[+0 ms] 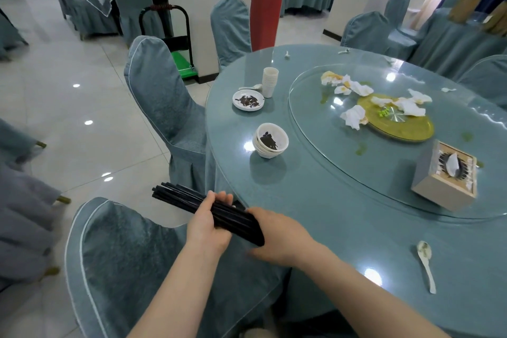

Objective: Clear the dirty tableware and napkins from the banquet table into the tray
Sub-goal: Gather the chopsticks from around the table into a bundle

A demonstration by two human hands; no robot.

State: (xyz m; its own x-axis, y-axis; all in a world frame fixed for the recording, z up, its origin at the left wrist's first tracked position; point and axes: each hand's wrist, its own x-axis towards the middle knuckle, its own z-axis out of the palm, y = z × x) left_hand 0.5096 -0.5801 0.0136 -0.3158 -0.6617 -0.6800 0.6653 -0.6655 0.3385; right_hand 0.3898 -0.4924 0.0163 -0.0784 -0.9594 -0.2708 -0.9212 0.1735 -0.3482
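Chopsticks point(208, 211), slim glossy black rods, gripped by both hands.

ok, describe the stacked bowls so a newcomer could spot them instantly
On the round banquet table, look at the left rim outside the glass turntable. The stacked bowls sit there, nearer the camera than the saucer and cup stack. Only they are deep and nested, with dark residue inside.

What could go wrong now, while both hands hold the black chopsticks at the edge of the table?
The chopsticks stick out beyond the left hand over the floor, so one might slide out and fall. The right hand covers the other end. With both hands busy, the stacked bowls and spoon must wait.
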